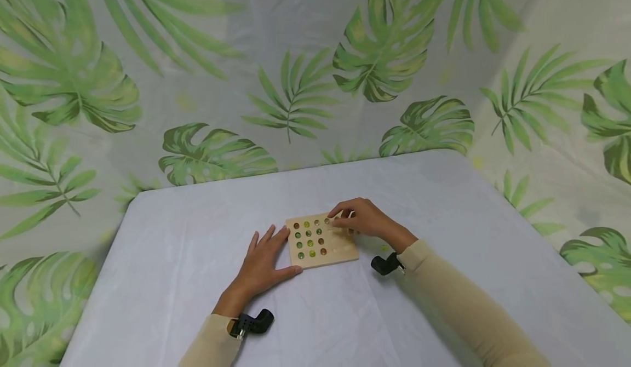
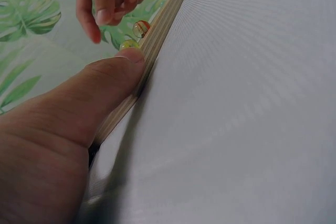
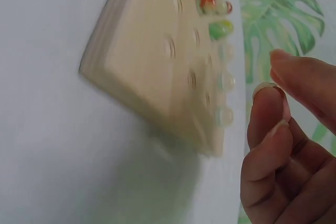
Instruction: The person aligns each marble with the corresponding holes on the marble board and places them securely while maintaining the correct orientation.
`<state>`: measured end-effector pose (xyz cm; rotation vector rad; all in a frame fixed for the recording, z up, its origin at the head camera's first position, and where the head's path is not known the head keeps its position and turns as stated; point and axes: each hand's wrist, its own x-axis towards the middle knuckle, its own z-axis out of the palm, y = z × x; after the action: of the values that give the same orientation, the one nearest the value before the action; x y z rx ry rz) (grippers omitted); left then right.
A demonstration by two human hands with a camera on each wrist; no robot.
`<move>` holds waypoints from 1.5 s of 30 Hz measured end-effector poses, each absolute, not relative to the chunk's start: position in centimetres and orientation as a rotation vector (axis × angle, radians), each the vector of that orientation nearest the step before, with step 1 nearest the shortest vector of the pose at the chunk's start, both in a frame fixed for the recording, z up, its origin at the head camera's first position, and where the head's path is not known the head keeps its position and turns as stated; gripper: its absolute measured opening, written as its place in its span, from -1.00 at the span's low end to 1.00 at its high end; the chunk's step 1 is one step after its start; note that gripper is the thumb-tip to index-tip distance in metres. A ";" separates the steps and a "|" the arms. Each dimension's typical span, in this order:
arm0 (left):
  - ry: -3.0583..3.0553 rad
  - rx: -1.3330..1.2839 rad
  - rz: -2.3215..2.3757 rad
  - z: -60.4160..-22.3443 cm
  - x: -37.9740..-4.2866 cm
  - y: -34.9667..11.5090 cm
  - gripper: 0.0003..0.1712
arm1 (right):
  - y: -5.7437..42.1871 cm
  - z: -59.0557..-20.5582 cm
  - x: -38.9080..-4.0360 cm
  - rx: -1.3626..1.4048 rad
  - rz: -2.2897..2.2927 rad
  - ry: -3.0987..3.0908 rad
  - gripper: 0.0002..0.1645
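Observation:
A pale wooden board (image 1: 345,253) with rows of round hollows lies on the table. Glass marbles, green (image 1: 299,245), yellow-green (image 1: 312,253), reddish-brown (image 1: 323,251) and clear (image 3: 226,116), fill its left columns and far row. Several hollows at the near right hold none. My left hand (image 1: 258,265) touches the board's left side with spread fingers, its thumb against the near edge by a marble (image 2: 130,44). Over the far right of the board is my right hand (image 1: 365,217), fingers bent and thumb apart from the index finger; I see nothing between them.
A small yellow-green thing (image 1: 384,247), perhaps a marble, lies on the white-covered table (image 1: 197,235) beside the right wrist. Black cameras (image 1: 386,264) sit on both wrists. A leaf-patterned cloth (image 1: 305,137) stands behind and beside the table.

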<state>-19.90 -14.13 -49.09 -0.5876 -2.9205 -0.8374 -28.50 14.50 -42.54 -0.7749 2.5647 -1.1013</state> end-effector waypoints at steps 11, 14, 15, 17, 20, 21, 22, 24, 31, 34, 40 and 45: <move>-2.877 -0.589 -0.860 -49.4 -20.0 -14.2 0.11 | 17.3 -42.5 -29.2 -0.713 -1.090 2.628 -0.72; -2.868 -0.587 -0.866 -49.5 -19.9 -14.1 0.11 | 17.9 -42.6 -29.3 -0.691 -1.087 2.645 -0.72; -2.871 -0.584 -0.867 -49.5 -19.9 -14.1 0.11 | 18.1 -42.6 -29.3 -0.680 -1.082 2.653 -0.72; -2.883 -0.577 -0.866 -49.5 -19.9 -14.1 0.12 | 18.3 -42.6 -29.3 -0.657 -1.078 2.665 -0.72; -2.890 -0.573 -0.858 -49.5 -19.8 -14.1 0.12 | 18.8 -42.7 -29.4 -0.652 -1.067 2.676 -0.71; -2.884 -0.574 -0.861 -49.5 -19.7 -14.1 0.12 | 18.9 -42.8 -29.4 -0.657 -1.060 2.681 -0.70; -2.881 -0.573 -0.862 -49.5 -19.7 -14.1 0.12 | 19.1 -42.8 -29.5 -0.663 -1.055 2.686 -0.70; -2.876 -0.573 -0.860 -49.5 -19.7 -14.1 0.11 | 19.5 -43.0 -29.6 -0.674 -1.038 2.700 -0.70; -2.865 -0.586 -0.864 -49.5 -19.8 -14.0 0.10 | 21.1 -43.3 -29.6 -0.679 -1.009 2.724 -0.72; -2.858 -0.593 -0.872 -49.5 -19.8 -14.0 0.10 | 21.7 -43.4 -29.4 -0.660 -1.012 2.723 -0.73; -2.869 -0.593 -0.845 -49.8 -19.7 -14.0 0.09 | 22.9 -43.7 -29.2 -0.622 -0.994 2.707 -0.74; -2.859 -0.575 -0.851 -49.7 -19.7 -13.8 0.09 | 23.6 -44.1 -29.6 -0.621 -0.989 2.727 -0.77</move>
<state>-19.68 -13.83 -49.71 -0.5747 -2.8592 -0.8515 -29.57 23.57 -44.06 -0.6211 2.7269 -0.9888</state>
